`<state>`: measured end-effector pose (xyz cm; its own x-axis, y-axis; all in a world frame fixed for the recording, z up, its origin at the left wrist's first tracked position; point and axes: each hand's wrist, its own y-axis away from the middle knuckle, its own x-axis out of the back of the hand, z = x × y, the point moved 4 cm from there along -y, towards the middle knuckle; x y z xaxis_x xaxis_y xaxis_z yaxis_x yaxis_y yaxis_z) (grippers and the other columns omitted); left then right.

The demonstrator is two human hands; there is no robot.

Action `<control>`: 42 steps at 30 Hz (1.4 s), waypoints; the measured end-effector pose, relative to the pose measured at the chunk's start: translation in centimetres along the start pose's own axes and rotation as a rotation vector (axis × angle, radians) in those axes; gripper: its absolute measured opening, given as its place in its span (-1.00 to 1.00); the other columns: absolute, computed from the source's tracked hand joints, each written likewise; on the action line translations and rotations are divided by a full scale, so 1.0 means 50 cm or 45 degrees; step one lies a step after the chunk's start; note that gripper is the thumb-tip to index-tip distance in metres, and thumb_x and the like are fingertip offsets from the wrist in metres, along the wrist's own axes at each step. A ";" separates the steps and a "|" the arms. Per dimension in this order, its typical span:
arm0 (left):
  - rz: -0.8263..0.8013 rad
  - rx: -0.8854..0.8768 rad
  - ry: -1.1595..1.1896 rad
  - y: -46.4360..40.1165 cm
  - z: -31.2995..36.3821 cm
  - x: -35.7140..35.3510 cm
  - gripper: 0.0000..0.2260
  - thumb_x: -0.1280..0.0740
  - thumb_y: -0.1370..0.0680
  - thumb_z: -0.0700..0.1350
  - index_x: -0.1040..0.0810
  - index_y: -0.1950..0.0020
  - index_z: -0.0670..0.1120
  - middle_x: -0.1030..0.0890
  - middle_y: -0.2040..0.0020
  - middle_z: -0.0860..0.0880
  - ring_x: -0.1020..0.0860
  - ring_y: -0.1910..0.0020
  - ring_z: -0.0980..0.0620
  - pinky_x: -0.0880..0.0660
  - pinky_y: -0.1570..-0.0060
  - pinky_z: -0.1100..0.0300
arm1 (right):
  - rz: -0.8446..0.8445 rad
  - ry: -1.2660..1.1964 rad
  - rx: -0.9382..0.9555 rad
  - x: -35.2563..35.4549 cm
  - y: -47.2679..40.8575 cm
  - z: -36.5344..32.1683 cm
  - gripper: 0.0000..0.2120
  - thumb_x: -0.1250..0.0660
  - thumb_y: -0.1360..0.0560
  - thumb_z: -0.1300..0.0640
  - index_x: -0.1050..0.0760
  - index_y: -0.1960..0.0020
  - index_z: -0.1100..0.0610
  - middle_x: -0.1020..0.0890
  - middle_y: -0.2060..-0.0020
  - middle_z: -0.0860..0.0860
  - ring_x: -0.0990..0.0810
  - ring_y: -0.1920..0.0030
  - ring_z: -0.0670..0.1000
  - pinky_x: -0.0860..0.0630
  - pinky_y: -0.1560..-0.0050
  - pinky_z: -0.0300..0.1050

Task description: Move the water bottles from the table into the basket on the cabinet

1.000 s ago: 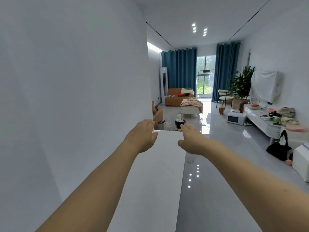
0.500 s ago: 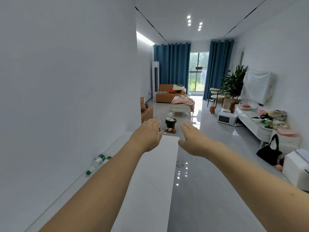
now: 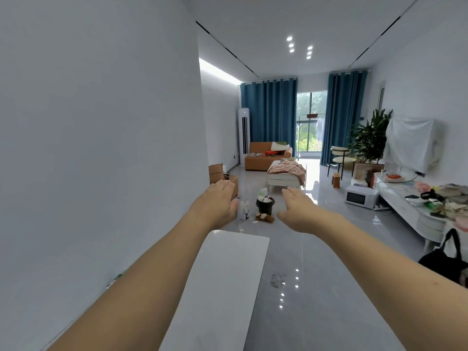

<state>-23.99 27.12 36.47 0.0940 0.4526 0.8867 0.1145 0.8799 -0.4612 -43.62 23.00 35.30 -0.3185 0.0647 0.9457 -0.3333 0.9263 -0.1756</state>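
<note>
Both my arms stretch forward over a long white table (image 3: pixel 228 287) that runs along the left wall. My left hand (image 3: pixel 217 206) is open, fingers together, holding nothing. My right hand (image 3: pixel 296 211) is open too, palm down, empty. A green-capped water bottle (image 3: pixel 115 279) lies on the table by the wall, mostly hidden behind my left forearm. No basket or cabinet shows in view.
A white wall (image 3: pixel 101 148) fills the left. Beyond the table's far end stand a black bin (image 3: pixel 265 205), a small carton (image 3: pixel 244 211) and a cardboard box (image 3: pixel 216 173) on the glossy grey floor. A low white cabinet (image 3: pixel 410 211) with clutter and a black bag (image 3: pixel 445 262) line the right.
The view has swung right and upward, showing more of the room. The bottles by the wall have slid behind my left forearm. Both hands stay open and outstretched.
</note>
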 end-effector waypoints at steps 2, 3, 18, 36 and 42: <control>-0.026 -0.012 -0.017 -0.050 0.005 -0.025 -0.58 -0.11 -0.63 -0.01 -0.31 -0.45 -0.15 -0.36 -0.44 -0.12 -0.33 -0.38 -0.10 -0.25 -0.36 0.05 | -0.015 0.004 0.002 0.000 -0.051 0.030 -0.43 -0.22 -0.52 0.06 -0.18 -0.48 0.21 -0.24 -0.48 0.14 -0.18 -0.47 0.15 -0.17 -0.43 0.02; -0.039 -0.015 -0.023 -0.077 0.005 -0.036 -0.57 -0.11 -0.63 -0.01 -0.30 -0.46 -0.15 -0.35 -0.45 -0.12 -0.31 -0.40 -0.10 -0.23 -0.38 0.04 | -0.018 0.012 0.010 -0.001 -0.077 0.043 -0.42 -0.21 -0.53 0.06 -0.17 -0.48 0.21 -0.23 -0.49 0.14 -0.18 -0.47 0.15 -0.16 -0.43 0.03; -0.080 -0.037 0.026 -0.491 -0.104 -0.268 -0.55 -0.11 -0.64 -0.03 -0.26 -0.48 -0.21 -0.30 -0.48 -0.16 -0.27 -0.43 -0.10 -0.21 -0.39 0.07 | -0.052 0.067 -0.032 -0.062 -0.529 0.183 -0.36 -0.19 -0.54 0.04 -0.07 -0.54 0.19 -0.12 -0.54 0.12 -0.09 -0.52 0.13 -0.08 -0.49 0.04; -0.063 0.552 -0.128 -0.540 -0.491 -0.311 -0.52 -0.07 -0.65 0.02 -0.19 -0.52 -0.15 -0.24 -0.52 -0.10 -0.21 -0.47 -0.08 -0.19 -0.39 0.05 | -0.253 -0.003 0.538 -0.238 -0.919 -0.112 -0.55 -0.18 -0.51 0.05 -0.30 -0.36 0.18 -0.37 -0.33 0.12 -0.32 -0.33 0.16 -0.29 -0.35 0.08; -0.068 1.002 -0.281 -0.317 -0.616 -0.206 -0.51 -0.04 -0.66 0.01 -0.13 -0.55 -0.16 -0.15 -0.56 -0.10 -0.12 -0.51 -0.08 -0.10 -0.44 0.06 | -0.428 -0.068 0.929 -0.311 -0.871 -0.379 -0.42 -0.10 -0.58 0.04 -0.06 -0.52 0.25 -0.11 -0.53 0.15 -0.08 -0.51 0.18 -0.09 -0.46 0.03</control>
<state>3.70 4.03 33.72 -0.0982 0.3532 0.9304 -0.6220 0.7080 -0.3344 -7.31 -11.32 33.41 -0.1340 -0.2092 0.9686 -0.9088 0.4157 -0.0360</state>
